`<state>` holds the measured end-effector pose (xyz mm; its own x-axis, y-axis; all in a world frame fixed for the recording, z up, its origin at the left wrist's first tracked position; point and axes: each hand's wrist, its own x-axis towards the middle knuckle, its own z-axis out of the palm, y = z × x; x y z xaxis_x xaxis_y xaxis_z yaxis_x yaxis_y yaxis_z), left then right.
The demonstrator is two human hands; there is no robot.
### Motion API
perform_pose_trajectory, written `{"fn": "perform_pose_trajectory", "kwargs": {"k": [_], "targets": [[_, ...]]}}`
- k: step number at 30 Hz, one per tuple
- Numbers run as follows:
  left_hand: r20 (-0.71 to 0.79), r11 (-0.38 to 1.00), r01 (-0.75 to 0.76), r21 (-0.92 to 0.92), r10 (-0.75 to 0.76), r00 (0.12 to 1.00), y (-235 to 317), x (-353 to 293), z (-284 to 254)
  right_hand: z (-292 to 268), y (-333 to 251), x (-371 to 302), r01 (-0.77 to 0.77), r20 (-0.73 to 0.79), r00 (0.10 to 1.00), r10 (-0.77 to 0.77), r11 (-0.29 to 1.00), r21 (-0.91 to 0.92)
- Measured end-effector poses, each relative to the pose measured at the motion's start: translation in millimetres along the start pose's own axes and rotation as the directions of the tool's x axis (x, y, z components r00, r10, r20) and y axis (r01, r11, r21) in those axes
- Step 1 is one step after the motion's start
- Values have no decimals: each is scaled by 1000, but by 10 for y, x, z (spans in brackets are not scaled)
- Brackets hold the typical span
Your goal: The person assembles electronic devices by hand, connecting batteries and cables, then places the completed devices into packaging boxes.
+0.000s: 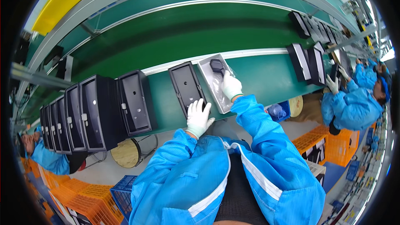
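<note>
My left hand (198,118), in a white glove, lies with its fingers spread on the near end of an open black box (185,84). That box has a dark insert with small round holes. Right beside it is a narrow white tray (225,107) with clear plastic wrapping (216,86) inside. At the tray's far end is a black device (216,65) with a broad head and a short stem. My gloved right hand (231,86) reaches into the tray, its fingers closed at the stem; the exact grip is partly hidden.
More open black boxes (135,100) stand in a row at the left of the green bench (258,71). Black and white boxes (298,62) stand at the right, near a co-worker (354,100). Below are a stool (126,153), orange crates (93,196) and a blue bin (278,111).
</note>
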<state>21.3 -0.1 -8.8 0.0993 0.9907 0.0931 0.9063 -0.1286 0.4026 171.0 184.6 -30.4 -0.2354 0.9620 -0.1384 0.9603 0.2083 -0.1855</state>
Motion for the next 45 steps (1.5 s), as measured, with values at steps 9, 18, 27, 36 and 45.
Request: {"fn": "perform_pose_trajectory", "kwargs": {"k": [9,18,27,36,45], "targets": [[-80,720,215,-660,-352,933,97,417,-330,-992,100,-395,68,-5,992,-129,488,870],[325,-900,223,-374,98,941,-51,1053,-497,-1219,-399,-789,90,129,954,-272,666,741],[417,-865,109,-489,-122,901,-236,1099,-490,-1222,-239,-1142,191,61,934,-353,634,749],[459,-813,115,-570,-200,866,-208,1047,-488,-1208,-238,-1112,241,78,919,-387,707,665],[399,-578,94,-811,-427,811,-139,1028,-400,-808,-325,-1149,252,-49,948,-313,651,716]]}}
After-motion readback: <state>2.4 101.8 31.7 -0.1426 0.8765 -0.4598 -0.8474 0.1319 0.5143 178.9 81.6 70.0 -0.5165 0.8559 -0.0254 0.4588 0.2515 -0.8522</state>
